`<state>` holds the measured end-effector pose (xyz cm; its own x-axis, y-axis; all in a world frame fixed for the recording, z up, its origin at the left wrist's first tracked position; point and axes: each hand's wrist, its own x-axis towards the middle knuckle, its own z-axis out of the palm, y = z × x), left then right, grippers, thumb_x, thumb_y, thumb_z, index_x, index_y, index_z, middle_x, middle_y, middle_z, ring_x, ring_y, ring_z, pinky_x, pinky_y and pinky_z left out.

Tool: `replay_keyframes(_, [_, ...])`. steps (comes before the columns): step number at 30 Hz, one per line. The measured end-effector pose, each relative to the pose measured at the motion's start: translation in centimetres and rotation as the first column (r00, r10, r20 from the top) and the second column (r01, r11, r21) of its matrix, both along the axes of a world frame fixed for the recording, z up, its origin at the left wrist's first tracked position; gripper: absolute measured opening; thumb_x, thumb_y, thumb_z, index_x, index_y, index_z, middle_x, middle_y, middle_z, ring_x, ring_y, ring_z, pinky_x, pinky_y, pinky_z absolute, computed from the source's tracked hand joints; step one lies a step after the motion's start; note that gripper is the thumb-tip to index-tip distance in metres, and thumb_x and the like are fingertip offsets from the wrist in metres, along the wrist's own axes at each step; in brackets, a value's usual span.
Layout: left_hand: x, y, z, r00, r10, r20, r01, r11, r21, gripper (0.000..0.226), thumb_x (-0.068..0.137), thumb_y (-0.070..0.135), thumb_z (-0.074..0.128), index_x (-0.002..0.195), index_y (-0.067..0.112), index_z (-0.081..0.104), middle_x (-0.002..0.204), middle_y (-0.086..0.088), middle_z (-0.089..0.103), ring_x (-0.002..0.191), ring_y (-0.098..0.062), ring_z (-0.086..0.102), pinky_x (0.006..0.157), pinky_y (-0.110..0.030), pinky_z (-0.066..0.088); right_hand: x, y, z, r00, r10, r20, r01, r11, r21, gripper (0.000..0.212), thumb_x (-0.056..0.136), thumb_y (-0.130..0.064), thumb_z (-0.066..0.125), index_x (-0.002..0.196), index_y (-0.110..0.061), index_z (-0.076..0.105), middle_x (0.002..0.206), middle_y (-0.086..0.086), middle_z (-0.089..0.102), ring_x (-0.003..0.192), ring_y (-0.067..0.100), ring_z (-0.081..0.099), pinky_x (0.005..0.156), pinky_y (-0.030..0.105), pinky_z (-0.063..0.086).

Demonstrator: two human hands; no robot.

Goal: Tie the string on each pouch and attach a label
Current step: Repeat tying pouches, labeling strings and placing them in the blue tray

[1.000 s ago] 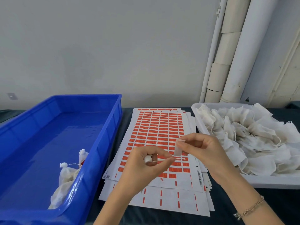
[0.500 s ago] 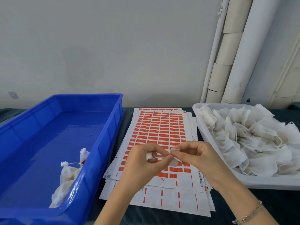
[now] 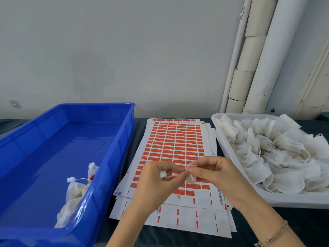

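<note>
Both hands meet above the stack of red label sheets (image 3: 175, 145). My left hand (image 3: 156, 184) curls round a small white pouch (image 3: 162, 174), of which only the gathered top shows, and pinches its thin string (image 3: 175, 175). My right hand (image 3: 215, 173) pinches a small label (image 3: 190, 178) that hangs from its fingertips right at the string's end. The fingertips of the two hands touch.
A blue bin (image 3: 114, 157) on the left holds tied pouches (image 3: 76, 189) in its near right corner. A white tray (image 3: 224, 148) on the right is heaped with untied pouches (image 3: 277, 152). White pipes (image 3: 256, 56) run up the wall behind.
My right hand has come down and to the left with the label, closing the gap to my left hand. The label now sits at the string between the touching fingertips.
</note>
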<state>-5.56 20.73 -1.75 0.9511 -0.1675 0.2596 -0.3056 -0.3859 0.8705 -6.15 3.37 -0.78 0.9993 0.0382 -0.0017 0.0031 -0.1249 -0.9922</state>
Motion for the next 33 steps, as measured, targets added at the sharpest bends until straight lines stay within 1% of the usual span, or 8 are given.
replay_keyframes(4, [0.0,-0.3,-0.3,1.0,0.029,0.009,-0.029,0.999,-0.03,0.008,0.075,0.038,0.076,0.068,0.035,0.073,0.066,0.019,0.068,0.068,-0.005,0.063,0.057,-0.011,0.049,0.1,-0.1,-0.2,0.998,0.035,-0.061,-0.034,0.999,0.018,0.023,0.066,-0.03,0.078,0.089,-0.027,0.077,0.098,-0.008,0.074,0.095,0.013,0.069,0.091,0.037,0.054])
replay_keyframes(10, [0.2,-0.1,-0.7,0.996,0.081,-0.04,-0.083,0.994,-0.065,0.01,0.074,0.032,0.077,0.066,0.031,0.071,0.065,0.017,0.068,0.064,-0.006,0.064,0.056,-0.012,0.049,0.3,-0.1,0.1,0.977,0.174,-0.124,-0.163,0.982,0.093,0.063,0.061,-0.05,0.073,0.117,-0.025,0.062,0.114,-0.004,0.07,0.102,0.018,0.068,0.095,0.04,0.052])
replay_keyframes(14, [0.4,0.0,-0.9,0.995,0.087,-0.057,-0.092,0.993,-0.08,0.008,0.073,0.032,0.079,0.068,0.029,0.073,0.065,0.016,0.068,0.067,-0.005,0.065,0.057,-0.012,0.05,0.0,-0.1,0.1,0.998,0.064,-0.027,-0.067,0.989,-0.129,0.042,0.066,-0.043,0.077,0.104,-0.029,0.068,0.1,-0.011,0.073,0.095,0.008,0.069,0.089,0.033,0.055])
replay_keyframes(17, [0.4,-0.1,-1.0,0.997,0.069,-0.044,-0.073,0.994,-0.08,0.008,0.072,0.034,0.078,0.069,0.028,0.074,0.066,0.013,0.069,0.067,-0.011,0.065,0.058,-0.017,0.055,-0.2,0.2,-0.2,0.999,0.047,0.003,-0.046,0.992,-0.115,0.021,0.071,-0.028,0.078,0.092,-0.025,0.073,0.09,-0.009,0.074,0.088,0.008,0.07,0.086,0.032,0.057])
replay_keyframes(21, [0.5,-0.1,-0.9,0.997,0.06,-0.058,-0.064,0.996,-0.065,0.01,0.072,0.039,0.076,0.07,0.03,0.073,0.068,0.013,0.069,0.072,-0.01,0.064,0.062,-0.018,0.057,0.0,0.2,-0.5,1.0,0.017,0.025,-0.015,0.996,-0.092,0.029,0.061,-0.035,0.076,0.087,-0.023,0.076,0.089,-0.008,0.075,0.086,0.01,0.071,0.086,0.034,0.056])
replay_keyframes(25, [0.4,0.2,-0.7,0.987,-0.014,-0.159,-0.005,0.993,-0.12,0.011,0.078,0.04,0.072,0.079,0.029,0.074,0.075,0.013,0.071,0.08,-0.004,0.066,0.067,-0.017,0.052,0.4,-0.3,-0.4,0.999,0.041,-0.002,-0.041,0.998,-0.041,0.024,0.061,-0.035,0.077,0.083,-0.027,0.077,0.092,-0.008,0.074,0.09,0.01,0.07,0.084,0.03,0.054])
replay_keyframes(30, [0.0,0.3,0.0,0.955,-0.13,-0.265,0.053,0.958,-0.28,0.028,0.07,0.048,0.067,0.085,0.026,0.075,0.085,0.004,0.074,0.088,-0.017,0.07,0.078,-0.029,0.056,0.5,-0.7,-0.1,0.997,0.067,-0.029,-0.067,0.998,0.007,0.026,0.066,-0.031,0.078,0.09,-0.022,0.076,0.095,-0.004,0.074,0.09,0.014,0.071,0.079,0.028,0.055])
replay_keyframes(33, [-0.1,0.3,0.2,0.963,-0.078,-0.257,0.022,0.977,-0.214,0.013,0.075,0.04,0.072,0.079,0.029,0.076,0.081,0.011,0.074,0.086,-0.006,0.069,0.072,-0.019,0.052,0.4,-0.8,0.0,0.995,0.096,-0.033,-0.095,0.995,0.03,0.024,0.067,-0.029,0.077,0.089,-0.021,0.076,0.095,-0.004,0.075,0.09,0.015,0.071,0.075,0.025,0.056])
